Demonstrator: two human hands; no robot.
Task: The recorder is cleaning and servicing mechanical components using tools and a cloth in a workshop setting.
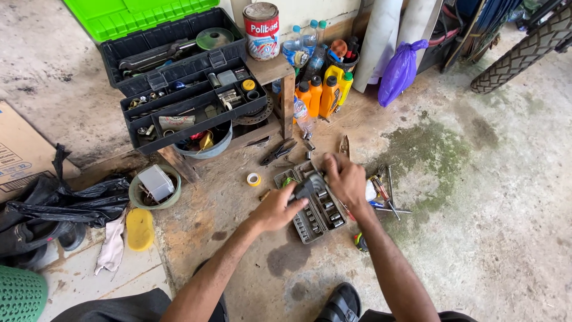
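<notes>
Concrete floor (488, 197), socket tray (314, 209) under fingers (298, 201)

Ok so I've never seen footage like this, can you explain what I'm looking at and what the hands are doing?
There is no machine here: a camera worn on a person's head looks down at their own bare hands over a concrete floor. The left hand and right hand both rest on a grey socket set tray; the left fingers touch a dark piece whose kind I cannot tell. Nearby lie pliers, a roll of yellow tape and an open black toolbox with a green lid.
</notes>
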